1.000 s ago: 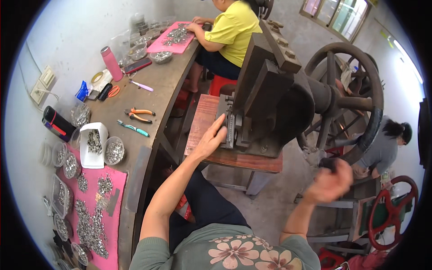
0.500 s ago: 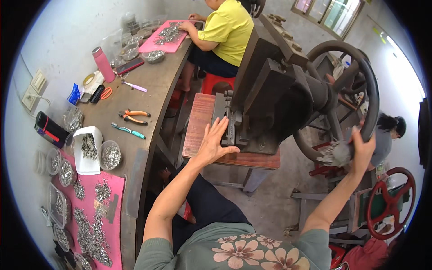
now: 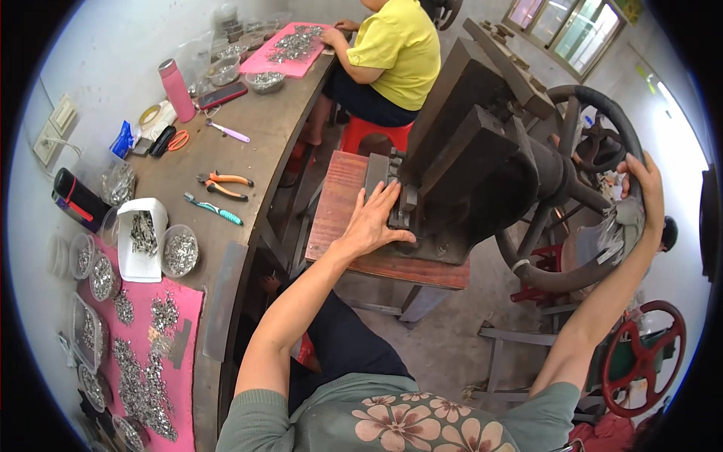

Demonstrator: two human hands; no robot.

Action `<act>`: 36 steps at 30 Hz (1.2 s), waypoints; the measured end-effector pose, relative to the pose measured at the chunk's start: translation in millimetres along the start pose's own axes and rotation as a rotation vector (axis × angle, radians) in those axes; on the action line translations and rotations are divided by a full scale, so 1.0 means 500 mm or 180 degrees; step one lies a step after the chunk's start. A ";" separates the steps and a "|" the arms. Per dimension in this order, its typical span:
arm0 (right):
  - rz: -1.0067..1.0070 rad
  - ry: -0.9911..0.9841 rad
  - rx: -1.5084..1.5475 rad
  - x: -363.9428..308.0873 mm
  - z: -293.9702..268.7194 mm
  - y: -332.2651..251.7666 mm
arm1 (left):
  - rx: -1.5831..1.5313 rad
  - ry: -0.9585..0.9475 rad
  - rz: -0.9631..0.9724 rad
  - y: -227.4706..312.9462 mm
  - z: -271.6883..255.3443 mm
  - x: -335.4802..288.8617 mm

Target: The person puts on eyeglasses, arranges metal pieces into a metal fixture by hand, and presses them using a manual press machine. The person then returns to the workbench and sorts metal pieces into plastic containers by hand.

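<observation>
Two bare hands are at a dark metal press (image 3: 471, 162). The left hand (image 3: 374, 220) lies palm down, fingers spread wide, against a metal fixture (image 3: 375, 172) at the press's foot, above a reddish wooden stand (image 3: 334, 207). The right hand (image 3: 642, 182) has its fingers curled on the rim of the handwheel (image 3: 563, 281), just above a grey rag (image 3: 623, 220) there. On the bench (image 3: 256, 158) at left, a pink mat (image 3: 193, 324) carries small metal pieces (image 3: 143, 384); a white tray (image 3: 138, 269) stands at its far end. Beyond lie a teal toothbrush (image 3: 213, 209) and orange-handled pliers (image 3: 231, 180), then a pink bottle (image 3: 176, 90). Farthest, a person in a yellow shirt (image 3: 399, 56) sits on a red stool (image 3: 376, 134).
</observation>
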State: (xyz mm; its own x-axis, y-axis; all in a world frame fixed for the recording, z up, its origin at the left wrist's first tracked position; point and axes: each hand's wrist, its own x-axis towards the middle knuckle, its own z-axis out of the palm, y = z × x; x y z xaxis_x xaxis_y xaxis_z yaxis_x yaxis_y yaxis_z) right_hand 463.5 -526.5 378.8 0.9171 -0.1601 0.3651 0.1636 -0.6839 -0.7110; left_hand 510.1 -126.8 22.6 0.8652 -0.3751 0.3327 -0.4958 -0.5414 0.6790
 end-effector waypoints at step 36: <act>-0.0604 0.0759 -0.0460 -0.052 0.035 0.011 | -0.1761 0.1218 0.0015 -0.078 -0.034 0.099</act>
State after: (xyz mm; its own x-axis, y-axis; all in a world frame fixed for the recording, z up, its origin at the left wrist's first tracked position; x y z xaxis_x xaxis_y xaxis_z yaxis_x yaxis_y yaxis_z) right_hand 446.7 -513.6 354.9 0.7615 -0.1706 0.6253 0.2544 -0.8087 -0.5304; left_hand 573.5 -111.4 23.8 0.8791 -0.0282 0.4759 -0.4767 -0.0369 0.8783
